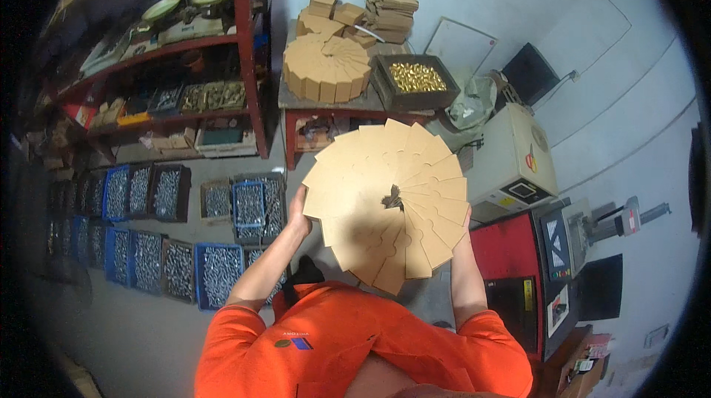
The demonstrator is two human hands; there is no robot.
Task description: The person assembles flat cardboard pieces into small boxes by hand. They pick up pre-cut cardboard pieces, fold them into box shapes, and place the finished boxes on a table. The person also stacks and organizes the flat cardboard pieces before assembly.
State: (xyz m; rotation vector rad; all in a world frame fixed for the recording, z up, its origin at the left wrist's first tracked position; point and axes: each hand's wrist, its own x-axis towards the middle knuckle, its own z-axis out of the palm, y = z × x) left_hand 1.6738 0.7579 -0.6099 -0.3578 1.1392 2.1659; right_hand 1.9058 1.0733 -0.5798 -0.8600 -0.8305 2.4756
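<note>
Both my hands hold a round fan of brown cardboard boxes (344, 176), their flaps overlapping in a spiral around a small dark gap at the centre. My left hand (298, 213) grips its left edge, with the fingers mostly hidden behind the cardboard. At the opposite edge my right hand (466, 226) clasps it too; little of that hand shows. A shadow falls across the lower middle of the fan. Beyond it, a similar ring of cardboard boxes (326, 68) sits on a table (292, 96).
Beside that ring stand a dark bin of brass-coloured parts (418, 78) and stacked flattened cardboard (391, 13). A red shelf (255, 79) rises at left. Crates of metal parts (218, 272) line the floor. At right are a cream machine (518, 161) and a red-and-black machine (511, 250).
</note>
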